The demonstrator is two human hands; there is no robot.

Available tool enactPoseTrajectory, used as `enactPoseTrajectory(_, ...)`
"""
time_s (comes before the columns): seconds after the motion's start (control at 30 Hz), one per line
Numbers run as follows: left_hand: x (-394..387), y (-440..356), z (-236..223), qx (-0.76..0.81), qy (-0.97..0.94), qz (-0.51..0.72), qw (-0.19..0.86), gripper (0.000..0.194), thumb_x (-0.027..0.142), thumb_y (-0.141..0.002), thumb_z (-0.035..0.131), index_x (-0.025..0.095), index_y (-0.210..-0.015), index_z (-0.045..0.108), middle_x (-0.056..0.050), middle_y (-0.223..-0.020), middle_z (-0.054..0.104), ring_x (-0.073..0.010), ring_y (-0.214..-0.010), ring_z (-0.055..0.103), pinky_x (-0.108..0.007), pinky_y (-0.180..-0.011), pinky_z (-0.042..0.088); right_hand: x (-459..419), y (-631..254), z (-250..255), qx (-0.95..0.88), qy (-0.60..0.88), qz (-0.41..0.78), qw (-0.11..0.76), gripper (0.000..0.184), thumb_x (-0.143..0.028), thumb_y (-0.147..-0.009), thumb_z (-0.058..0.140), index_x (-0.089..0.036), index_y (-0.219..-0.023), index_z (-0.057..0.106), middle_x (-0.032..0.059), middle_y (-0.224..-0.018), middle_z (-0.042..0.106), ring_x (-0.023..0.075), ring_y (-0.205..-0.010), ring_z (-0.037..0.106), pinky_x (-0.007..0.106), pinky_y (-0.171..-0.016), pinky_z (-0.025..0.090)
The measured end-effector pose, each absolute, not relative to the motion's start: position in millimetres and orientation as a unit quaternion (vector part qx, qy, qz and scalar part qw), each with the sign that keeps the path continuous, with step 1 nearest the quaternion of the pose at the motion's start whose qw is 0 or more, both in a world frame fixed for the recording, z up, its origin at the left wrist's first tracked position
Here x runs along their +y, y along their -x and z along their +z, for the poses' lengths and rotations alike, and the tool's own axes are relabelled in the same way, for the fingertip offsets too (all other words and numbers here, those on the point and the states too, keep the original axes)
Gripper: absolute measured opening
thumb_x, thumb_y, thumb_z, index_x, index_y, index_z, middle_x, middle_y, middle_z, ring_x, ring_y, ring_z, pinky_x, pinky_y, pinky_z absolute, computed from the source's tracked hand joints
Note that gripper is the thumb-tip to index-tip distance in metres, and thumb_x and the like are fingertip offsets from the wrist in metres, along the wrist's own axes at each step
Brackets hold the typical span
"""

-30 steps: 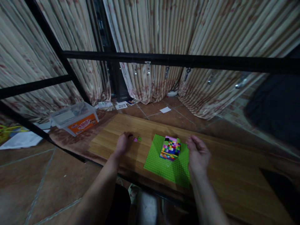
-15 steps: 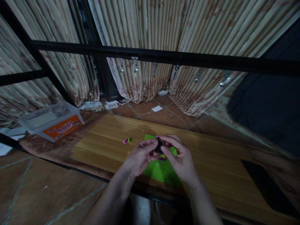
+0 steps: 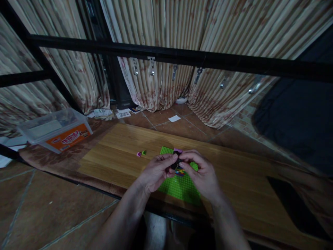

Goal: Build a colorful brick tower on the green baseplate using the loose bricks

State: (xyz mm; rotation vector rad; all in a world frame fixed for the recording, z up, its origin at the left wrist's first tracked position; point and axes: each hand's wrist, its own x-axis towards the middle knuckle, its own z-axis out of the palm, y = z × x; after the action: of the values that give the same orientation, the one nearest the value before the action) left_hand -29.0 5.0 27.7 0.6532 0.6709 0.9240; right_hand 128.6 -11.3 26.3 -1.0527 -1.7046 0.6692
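Between my two hands is a small black piece (image 3: 176, 164), partly covered by the fingers, so its exact kind is unclear. My left hand (image 3: 156, 171) pinches it from the left with thumb and fingers. From the right, my right hand (image 3: 201, 174) grips it between thumb and fingertips. Both hands are above a green studded baseplate (image 3: 180, 191). Small multicoloured bricks (image 3: 179, 172) show on the plate under the fingers, and some pink shows behind the black piece. Left of the plate, a pink brick (image 3: 139, 154) and a green brick (image 3: 144, 152) lie on the wooden board.
The wooden board (image 3: 111, 152) lies on brown cloth. A clear plastic box (image 3: 56, 130) with an orange label stands at the left. At the right lies a flat black object (image 3: 296, 208). A black metal bar (image 3: 166, 53) with hooks crosses in front of the curtains (image 3: 161, 27).
The camera view has shifted slightly. The black piece has turned a little between my fingers, and both hands keep their grip on it.
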Motion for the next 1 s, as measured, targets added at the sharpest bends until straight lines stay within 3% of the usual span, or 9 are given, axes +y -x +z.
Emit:
enactPoseTrajectory(0.2,8,31,29,0.330,-0.278,0.445,0.785,0.028,0.032,-0.063,0.081,0.010,-0.077,0.071,0.001,-0.064,0.058,-0.0009,-0.047,0.043,-0.015,-0.048,0.038,-6,-141,18,-0.613,0.502,0.276,0.544,0.010,-0.026,-0.078,0.067,-0.021,-0.087,0.067,0.0010,-0.082,0.064,0.0150,-0.077,0.059,0.028,-0.071,0.047)
enactPoseTrajectory(0.37,20,44,21,0.365,-0.205,0.530,0.737,0.020,0.025,-0.067,0.078,0.009,-0.076,0.070,0.001,-0.063,0.058,-0.0001,-0.046,0.040,-0.011,-0.039,0.031,1,-168,8,-0.503,0.563,0.268,0.598,0.019,-0.031,-0.070,0.072,-0.019,-0.084,0.068,0.0025,-0.077,0.068,0.0163,-0.072,0.061,0.030,-0.066,0.048)
enactPoseTrajectory(1.0,24,32,9,0.424,-0.227,0.549,0.684,0.024,0.029,-0.060,0.082,0.011,-0.072,0.070,0.001,-0.064,0.060,-0.0015,-0.047,0.046,-0.014,-0.046,0.041,10,-151,-9,-0.464,0.580,0.356,0.567,0.021,-0.034,-0.062,0.077,-0.019,-0.076,0.074,0.0028,-0.074,0.071,0.0164,-0.066,0.061,0.032,-0.067,0.048)
